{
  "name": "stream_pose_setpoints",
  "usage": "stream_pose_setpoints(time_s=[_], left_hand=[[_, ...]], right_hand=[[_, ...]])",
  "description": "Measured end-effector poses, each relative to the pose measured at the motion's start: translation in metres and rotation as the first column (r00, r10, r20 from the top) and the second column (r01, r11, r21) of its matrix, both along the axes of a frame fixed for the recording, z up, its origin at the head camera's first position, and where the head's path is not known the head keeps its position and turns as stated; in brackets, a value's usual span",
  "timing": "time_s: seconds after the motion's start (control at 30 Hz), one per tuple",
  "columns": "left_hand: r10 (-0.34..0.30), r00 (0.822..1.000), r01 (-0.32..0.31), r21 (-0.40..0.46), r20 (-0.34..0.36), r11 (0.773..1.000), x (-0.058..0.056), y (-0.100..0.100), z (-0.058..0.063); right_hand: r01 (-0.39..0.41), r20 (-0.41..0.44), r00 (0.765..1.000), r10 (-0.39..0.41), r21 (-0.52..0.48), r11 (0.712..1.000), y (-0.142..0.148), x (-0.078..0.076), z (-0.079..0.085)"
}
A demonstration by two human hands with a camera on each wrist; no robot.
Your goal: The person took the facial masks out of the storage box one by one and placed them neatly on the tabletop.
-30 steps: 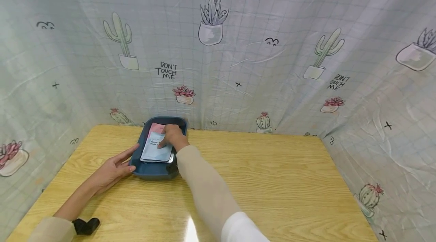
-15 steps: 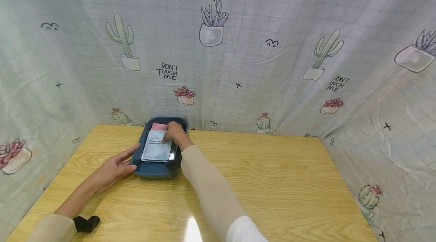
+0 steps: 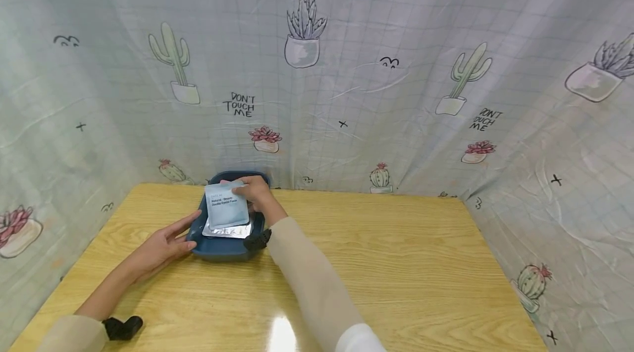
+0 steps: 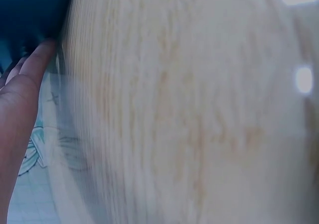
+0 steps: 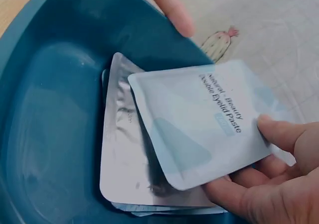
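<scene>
My right hand (image 3: 258, 192) pinches a light blue double eyelid paste packet (image 5: 194, 119), thumb on its printed face and fingers underneath. The packet is lifted and tilted above a stack in a dark blue plastic bin (image 3: 223, 248). On top of that stack lies a silver foil packet (image 5: 122, 159), with edges of more packets below it. A bit of a pink packet (image 3: 225, 181) shows at the far end, mostly covered. My left hand (image 3: 165, 247) rests against the bin's left side, fingers extended and thumb at the near left corner.
The bin stands on a wooden table (image 3: 371, 264) near its back left edge. A patterned curtain (image 3: 337, 93) rises right behind the bin and along both sides. Black straps sit at both wrists.
My right hand has lifted the light blue packet off the stack and shifted it slightly left, uncovering the silver packet beneath. The left hand keeps its place on the bin.
</scene>
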State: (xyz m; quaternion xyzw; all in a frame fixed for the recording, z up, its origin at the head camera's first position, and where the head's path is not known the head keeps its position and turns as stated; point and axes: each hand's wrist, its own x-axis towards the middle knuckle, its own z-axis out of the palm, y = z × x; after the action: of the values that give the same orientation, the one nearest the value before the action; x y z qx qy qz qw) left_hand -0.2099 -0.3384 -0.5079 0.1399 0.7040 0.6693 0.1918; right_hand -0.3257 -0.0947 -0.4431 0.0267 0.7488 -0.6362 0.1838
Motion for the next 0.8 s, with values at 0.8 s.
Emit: stream_pose_setpoints(time_s=[0.8], left_hand=[[-0.010,1.000,0.009,0.028,0.014,1.000,0.002,0.003,0.003]], right_hand=[[-0.085,-0.012,0.996,0.084,-0.105,0.991,0.018,0.006,-0.005]])
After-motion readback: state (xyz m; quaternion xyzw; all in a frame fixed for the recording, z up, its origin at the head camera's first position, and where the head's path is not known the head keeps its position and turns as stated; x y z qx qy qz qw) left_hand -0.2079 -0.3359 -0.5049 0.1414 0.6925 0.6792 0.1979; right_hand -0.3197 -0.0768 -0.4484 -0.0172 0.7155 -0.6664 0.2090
